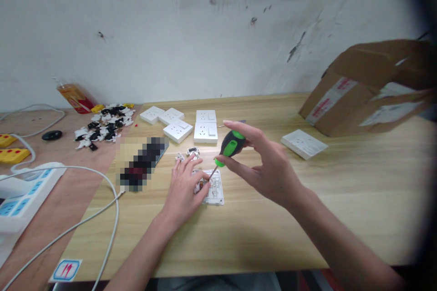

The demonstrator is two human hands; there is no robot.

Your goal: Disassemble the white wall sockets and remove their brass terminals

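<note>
A white wall socket [217, 194] lies face down on the table, its inner metal parts showing. My left hand [187, 186] rests over its left side, thumb and forefinger closed on it close to the screwdriver tip. With thumb and fingers around the handle, my right hand [269, 163] holds a green and black screwdriver [231, 146]. Its shaft slants down to the left into the socket; the very tip is hidden by my left fingers. Small white and metal socket parts [193, 151] lie just beyond my left fingertips.
Several white sockets [205, 132] stand beyond my hands, another socket [303, 144] to the right. A cardboard box [365, 91] is at far right. To the left are a blurred-out phone [146, 163] with its cable, loose black and white parts [105, 122], and a power strip [30, 195].
</note>
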